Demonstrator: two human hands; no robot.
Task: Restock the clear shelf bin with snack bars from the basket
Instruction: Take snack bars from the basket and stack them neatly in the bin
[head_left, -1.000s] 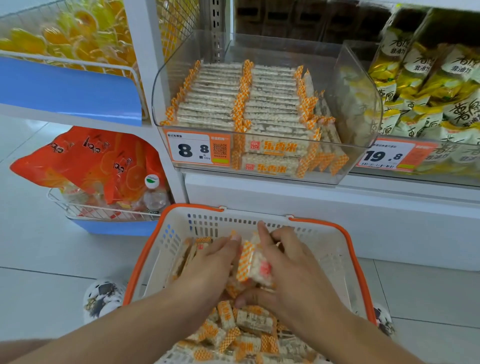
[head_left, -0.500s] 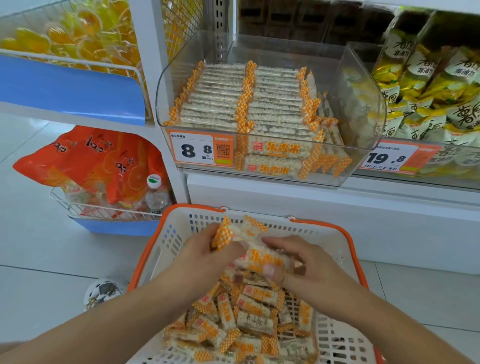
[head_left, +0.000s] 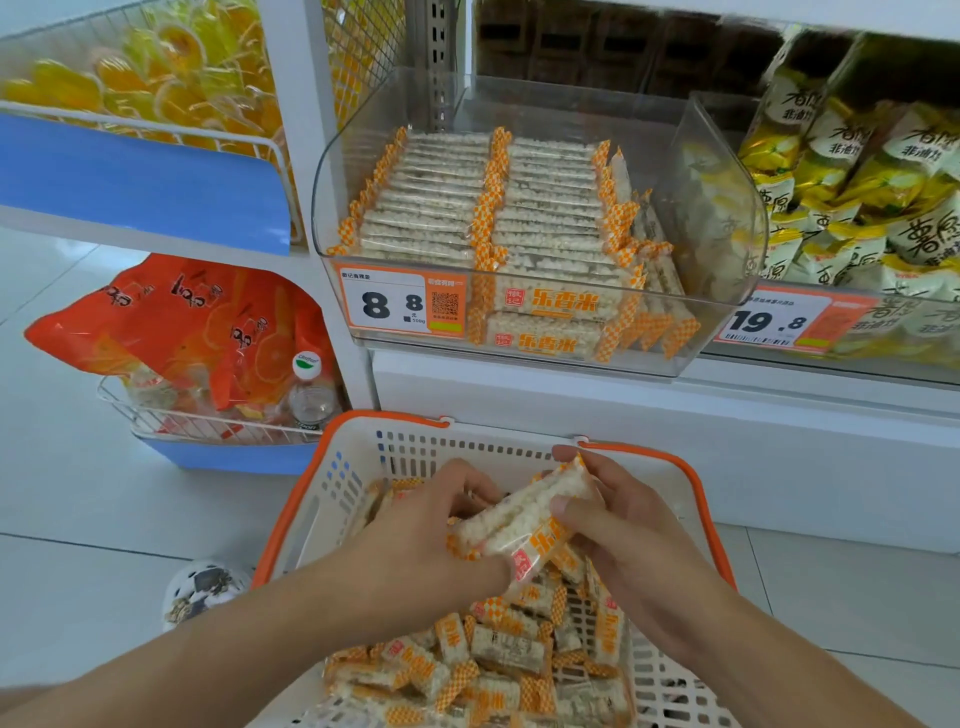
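Both hands are down in the basket (head_left: 332, 483), gathering a small stack of snack bars (head_left: 524, 514) between them. The left hand (head_left: 431, 525) curls its fingers round the near end of the stack, and the right hand (head_left: 618, 514) pinches the far end, thumb on top and fingers wrapped underneath. The bundle sits tilted, its right end higher, just above the loose pile of bars (head_left: 498, 660) that fills the basket below the wrists.

The clear shelf bin (head_left: 727, 218) stands above and beyond the hands, well apart from them. It already holds two tidy rows of bars stood on edge, with a few more leaning against the rows on the right — the open room looks to be on that right-hand side and at the back.

The step in hand, as I judge it, is squaring up the handful before it goes up. It would pay to line the orange checked ends up first, so the bars travel as one block and none slips out of the middle. Firm, even pressure from both ends should do — the wrappers look slick and the puffed bars likely crush easily. Lifting clear of the basket's orange rim (head_left: 696, 483) before moving toward the bin would avoid a snag.
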